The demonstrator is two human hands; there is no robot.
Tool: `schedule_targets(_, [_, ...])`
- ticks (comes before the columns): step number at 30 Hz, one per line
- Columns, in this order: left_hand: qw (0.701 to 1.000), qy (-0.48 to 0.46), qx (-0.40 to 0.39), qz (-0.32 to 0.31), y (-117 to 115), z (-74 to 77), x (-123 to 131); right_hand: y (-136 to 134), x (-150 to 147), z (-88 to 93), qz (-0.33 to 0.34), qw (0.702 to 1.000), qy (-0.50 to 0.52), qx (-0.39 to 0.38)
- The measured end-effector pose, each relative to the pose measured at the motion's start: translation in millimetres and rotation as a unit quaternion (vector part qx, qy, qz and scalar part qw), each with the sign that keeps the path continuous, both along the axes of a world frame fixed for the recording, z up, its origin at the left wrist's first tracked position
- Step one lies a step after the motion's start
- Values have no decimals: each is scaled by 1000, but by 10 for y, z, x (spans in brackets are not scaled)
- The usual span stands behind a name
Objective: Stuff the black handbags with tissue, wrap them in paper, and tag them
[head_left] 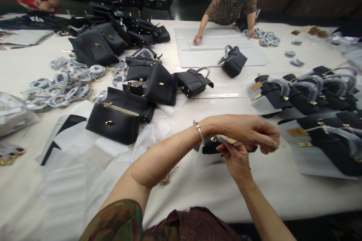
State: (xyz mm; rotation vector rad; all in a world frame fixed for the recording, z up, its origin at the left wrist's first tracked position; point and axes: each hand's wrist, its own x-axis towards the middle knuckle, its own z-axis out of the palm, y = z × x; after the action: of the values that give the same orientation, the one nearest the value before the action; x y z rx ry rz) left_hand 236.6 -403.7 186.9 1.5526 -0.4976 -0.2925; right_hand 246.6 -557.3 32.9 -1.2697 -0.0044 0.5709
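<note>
A small black handbag [209, 147] is on the table in front of me, mostly covered by my arm and hands. At its top shows a tan paper tag [228, 139]. My right hand [237, 160] comes up from below, its thumb and fingers pinched at the tag's edge. Above it my left hand [256, 132] is stretched across to the right, the wrist bent and the fingers curled closed. What these fingers hold, if anything, is hidden. A silver bracelet [200, 134] circles my left wrist.
Black handbags [113, 120] and coiled, wrapped straps [62, 83] lie to the left, with white tissue paper [66, 180] nearer. Rows of tagged bags [299, 94] stand right. Across the table, a person's hand [198, 37] rests on grey sheets [186, 58].
</note>
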Motion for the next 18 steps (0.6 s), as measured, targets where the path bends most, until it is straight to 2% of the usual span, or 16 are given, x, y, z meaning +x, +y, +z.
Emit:
schedule_targets(6, [996,47,-73,11,143,-125,-29,24,4,41,10,999,37,-1])
schedule_targets(12, [993,77,-87,25,167,-255,-17,-30,9,116,106,991,70,41])
schedule_targets(15, [991,86,-81,66,228,-395,19,-69,20,132,146,984,84,56])
schedule_targets(18, [987,88,-47,128,315,-575,9,-65,17,114,143,985,76,54])
